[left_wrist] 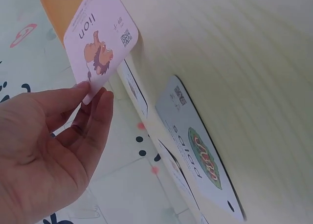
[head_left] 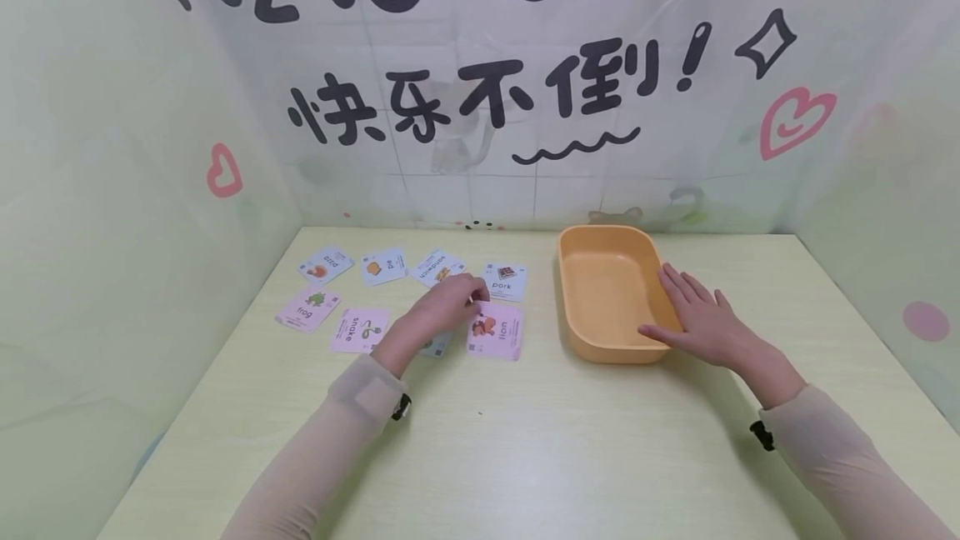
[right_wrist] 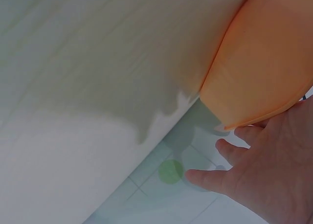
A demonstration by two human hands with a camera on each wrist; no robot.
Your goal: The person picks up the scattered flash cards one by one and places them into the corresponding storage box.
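Observation:
Between thumb and fingers, my left hand (head_left: 448, 305) pinches a corner of a pink lion card (head_left: 496, 330). The left wrist view shows this lion card (left_wrist: 99, 43) tilted up off the table. Below the left wrist lies a pale blue salad card (left_wrist: 195, 145), mostly hidden by the arm in the head view. My right hand (head_left: 701, 322) rests with fingers straight against the right side of an orange plastic bin (head_left: 611, 354). In the right wrist view, the fingers spread beside the bin's rim (right_wrist: 264, 120).
Left of the bin lie a pork card (head_left: 504, 282), a sandwich card (head_left: 437, 267), a card with a yellow-brown food picture (head_left: 383, 266), a pizza card (head_left: 326, 265), a frog card (head_left: 308, 308) and a snake card (head_left: 360, 330). A printed curtain (head_left: 465, 198) hangs behind the table (head_left: 480, 457).

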